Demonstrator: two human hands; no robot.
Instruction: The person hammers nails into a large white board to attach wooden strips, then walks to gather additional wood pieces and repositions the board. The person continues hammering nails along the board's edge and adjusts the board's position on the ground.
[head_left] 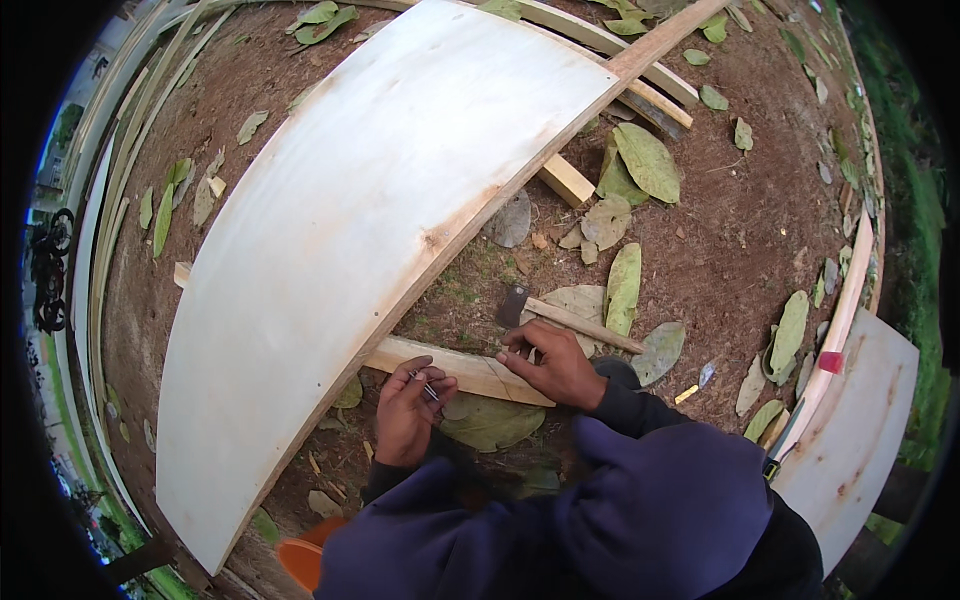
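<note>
My left hand (402, 412) is closed round a few thin metal nails (430, 389), whose shanks stick out between the fingers. To its right, my right hand (553, 366) has thumb and fingertips pinched together; what they hold, if anything, is too small to make out. Both hands are above a pale timber piece (470, 373) on the ground, which runs toward the big white panel. Just beyond my right hand lies a hatchet-like tool (585, 325) with a dark flat head and a wooden handle. The white panel (350, 220) rests on a timber frame, with small nail heads along its near edge.
Large green and brown leaves (648, 162) litter the reddish soil. Beneath the panel, a timber block end (567, 181) sticks out. An orange container (300, 562) stands at the lower left. Another board (850, 430) and a long pole lie at right; long timber strips run along the left.
</note>
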